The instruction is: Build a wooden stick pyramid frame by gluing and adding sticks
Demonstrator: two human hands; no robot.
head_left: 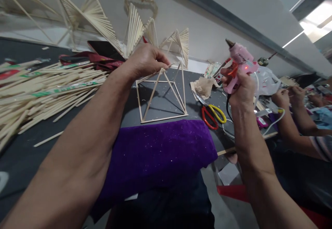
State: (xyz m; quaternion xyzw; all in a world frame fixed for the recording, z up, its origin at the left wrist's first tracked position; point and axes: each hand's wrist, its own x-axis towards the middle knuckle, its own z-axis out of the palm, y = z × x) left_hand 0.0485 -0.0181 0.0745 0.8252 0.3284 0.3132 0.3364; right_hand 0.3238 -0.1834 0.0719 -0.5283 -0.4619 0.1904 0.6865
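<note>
My left hand (148, 60) reaches over a small frame of thin wooden sticks (164, 119), its fingers pinched on a stick at the top of the frame. The frame has a square base and triangular sides, and it stands on the dark table (162, 96). My right hand (242, 85) is raised to the right of the frame, wrapped round a pink glue gun (241, 54). A red light glows on the gun, and its nozzle points up and left, away from the frame.
Many loose sticks (59, 94) lie at the left. Finished stick models (100, 18) line the wall. Red and yellow-handled scissors (211, 115) lie right of the frame. A purple cloth (163, 149) covers the near edge. Another person's hands (289, 96) are at the right.
</note>
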